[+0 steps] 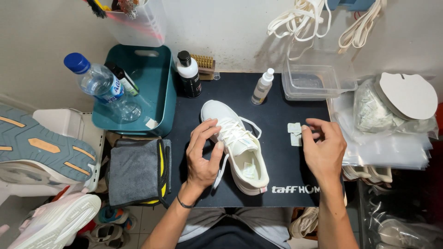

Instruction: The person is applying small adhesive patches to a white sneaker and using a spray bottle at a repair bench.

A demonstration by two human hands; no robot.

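A white sneaker (pixel 237 147) lay on the black mat (pixel 277 106) — left hand (pixel 203 154) loosely cupped its side, right hand (pixel 323 145) pinched small pale tags (pixel 294 133); teal bin (pixel 159 87) and bottles stood against the stained wall (pixel 230 27).

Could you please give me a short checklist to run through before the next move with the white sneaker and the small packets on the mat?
1. White sneaker sits flat on the black mat, sole down: ok.
2. Left hand steadies the sneaker at its laces: ok.
3. Right hand has its fingertips on the small pale packets: ok, though whether it grips one, cannot tell.
4. Sneaker opening is unobstructed from above; a pale tag or insert lies inside: ok.
5. Spray bottle and black bottle stand upright, apart from both hands: ok.
6. Laces fully threaded and tied: cannot tell.
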